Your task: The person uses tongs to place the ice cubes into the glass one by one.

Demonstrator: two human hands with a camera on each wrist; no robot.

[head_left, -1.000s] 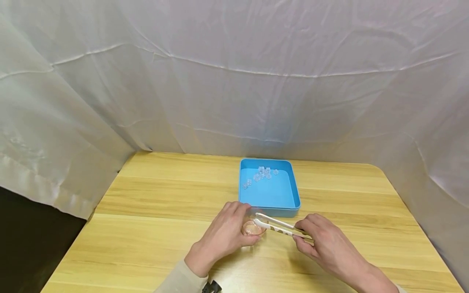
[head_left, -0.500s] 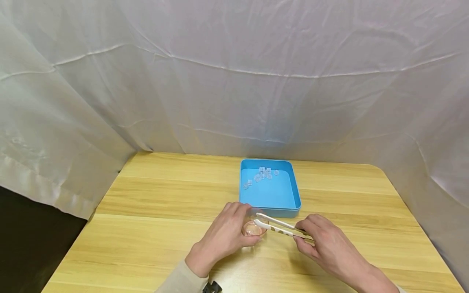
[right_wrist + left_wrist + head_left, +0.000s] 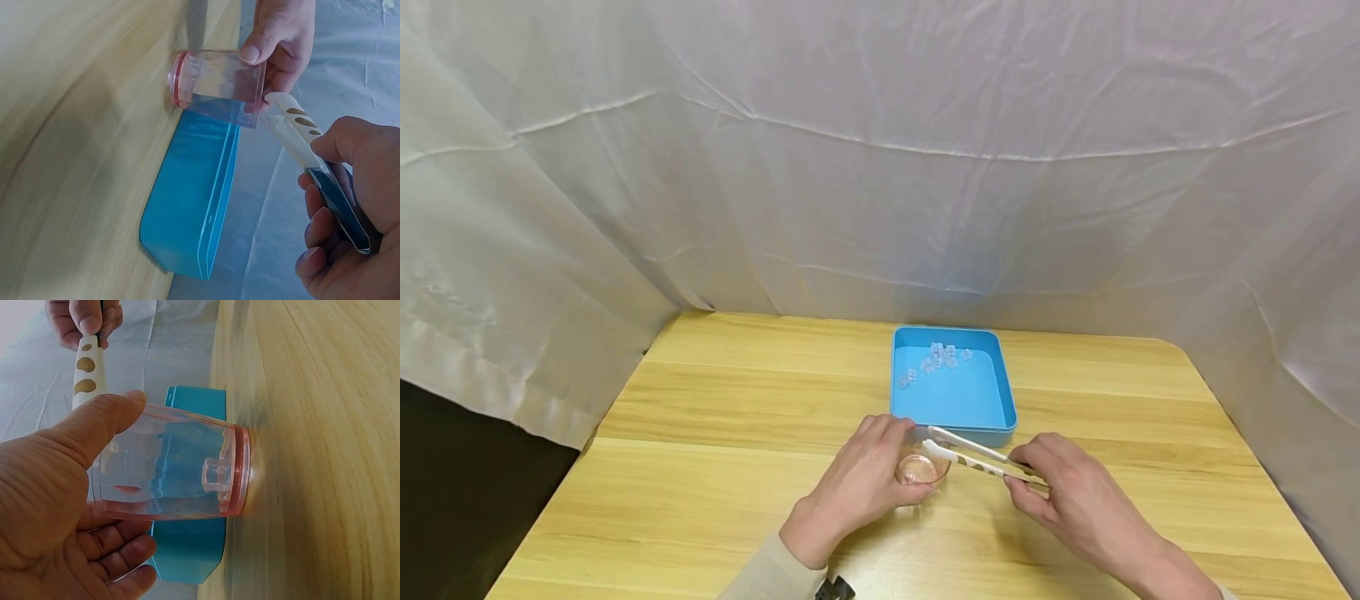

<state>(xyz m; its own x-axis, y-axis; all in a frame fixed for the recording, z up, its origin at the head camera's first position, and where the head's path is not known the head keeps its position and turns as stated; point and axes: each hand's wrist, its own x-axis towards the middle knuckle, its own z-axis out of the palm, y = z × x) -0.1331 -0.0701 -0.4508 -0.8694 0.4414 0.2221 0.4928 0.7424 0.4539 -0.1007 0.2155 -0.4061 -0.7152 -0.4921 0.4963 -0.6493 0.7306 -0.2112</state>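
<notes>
My left hand (image 3: 857, 471) grips a clear cup (image 3: 181, 500) with a pink base, which stands upright on the wooden table. Inside it, a clear cube (image 3: 216, 474) lies at the bottom. My right hand (image 3: 1078, 492) holds a pair of white tongs (image 3: 973, 463) with gold-brown spots by their dark handle part. The tips of the tongs are slightly apart, right at the cup's mouth. In the right wrist view, the tongs' white ends (image 3: 297, 140) point toward the cup's rim, beside the left hand's fingers.
A shallow blue box (image 3: 966, 404) sits just beyond the cup, with several clear cubes (image 3: 937, 354) gathered mostly toward its back left. The wooden table (image 3: 737, 408) is bounded by a pale cloth curtain (image 3: 880, 208) at the back and sides.
The tongs have shifted slightly up and to the right at the cup's mouth, along with my right hand. The left hand and the cup have stayed in place.
</notes>
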